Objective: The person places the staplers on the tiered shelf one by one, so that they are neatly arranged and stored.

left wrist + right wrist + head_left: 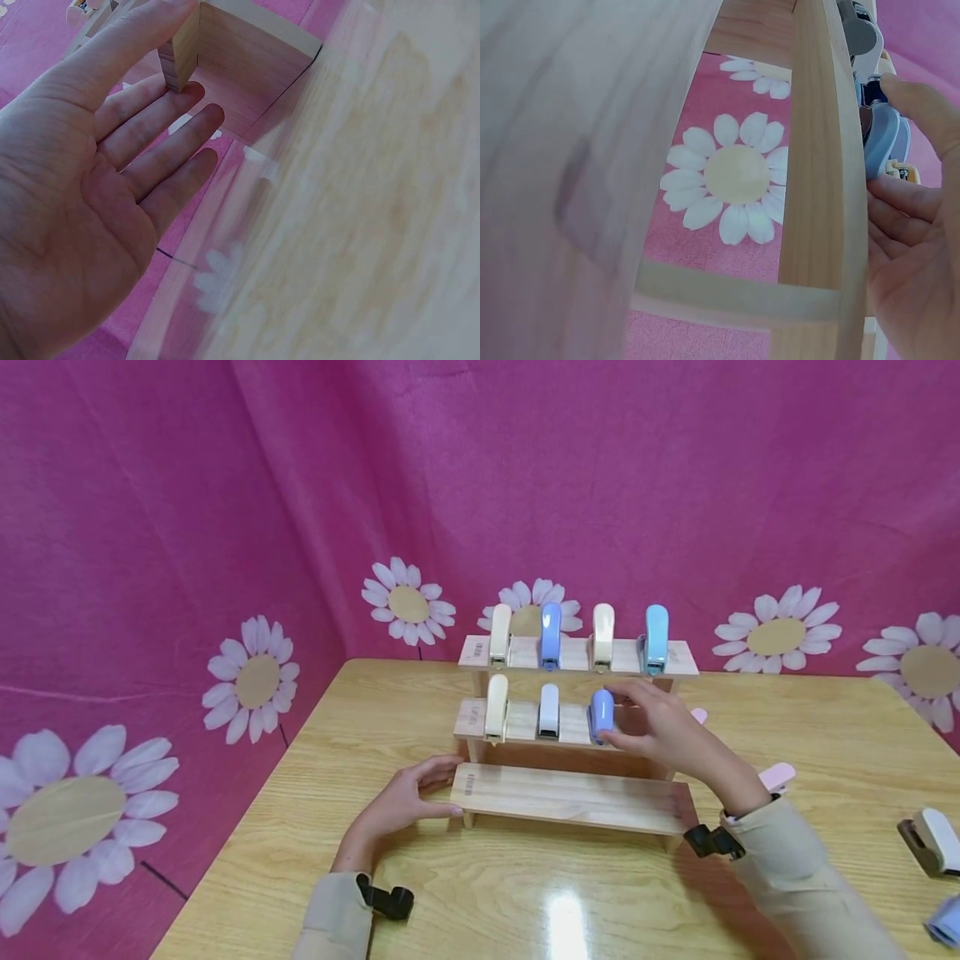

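Note:
A three-tier wooden rack (570, 795) stands on the table with small staplers upright on its upper two tiers. My right hand (663, 727) pinches a periwinkle stapler (602, 714) between thumb and fingers at the right part of the middle tier; the right wrist view shows this stapler (885, 139) beside the board's edge. Left of it on that tier are a white stapler (549, 710) and a cream stapler (496, 710). At the lowest tier's left end, my left hand (401, 797) has its thumb and fingertips at the board's corners, fingers fairly straight.
Along the top tier stand a cream stapler (500, 635), a blue stapler (551, 637), another cream one and a light blue stapler (656, 639). A pink stapler (777, 777) lies behind my right wrist. A white stapler (937, 839) and a periwinkle one (947, 920) lie far right.

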Available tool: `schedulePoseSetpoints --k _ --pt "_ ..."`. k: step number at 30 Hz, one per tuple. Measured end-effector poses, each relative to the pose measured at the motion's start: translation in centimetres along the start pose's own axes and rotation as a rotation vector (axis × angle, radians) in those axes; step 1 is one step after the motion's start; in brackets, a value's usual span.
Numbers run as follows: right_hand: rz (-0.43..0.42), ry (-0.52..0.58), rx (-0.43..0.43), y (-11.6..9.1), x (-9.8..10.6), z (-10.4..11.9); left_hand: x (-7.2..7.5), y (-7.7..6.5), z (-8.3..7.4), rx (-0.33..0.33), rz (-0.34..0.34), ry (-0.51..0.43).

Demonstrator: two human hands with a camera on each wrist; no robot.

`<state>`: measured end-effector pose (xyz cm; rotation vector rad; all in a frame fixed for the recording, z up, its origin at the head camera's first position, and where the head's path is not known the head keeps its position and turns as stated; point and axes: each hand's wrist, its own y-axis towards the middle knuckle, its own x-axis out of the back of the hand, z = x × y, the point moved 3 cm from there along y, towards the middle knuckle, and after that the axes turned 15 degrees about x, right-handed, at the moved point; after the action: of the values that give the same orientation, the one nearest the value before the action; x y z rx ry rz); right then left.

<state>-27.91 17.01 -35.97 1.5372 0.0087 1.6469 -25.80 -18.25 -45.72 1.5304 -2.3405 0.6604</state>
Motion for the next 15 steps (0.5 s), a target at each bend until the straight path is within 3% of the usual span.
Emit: schedulePoseSetpoints --k 7,15 --pt "0.005 0.007 -0.028 -0.5 0.2 0.1 -0.1 0.0 0.0 -0.017 0.012 -0.012" --pt "-0.059 -0.031 -0.038 -2.1 1.8 0.2 0.0 0.0 -0.2 -0.011 0.006 -0.002"
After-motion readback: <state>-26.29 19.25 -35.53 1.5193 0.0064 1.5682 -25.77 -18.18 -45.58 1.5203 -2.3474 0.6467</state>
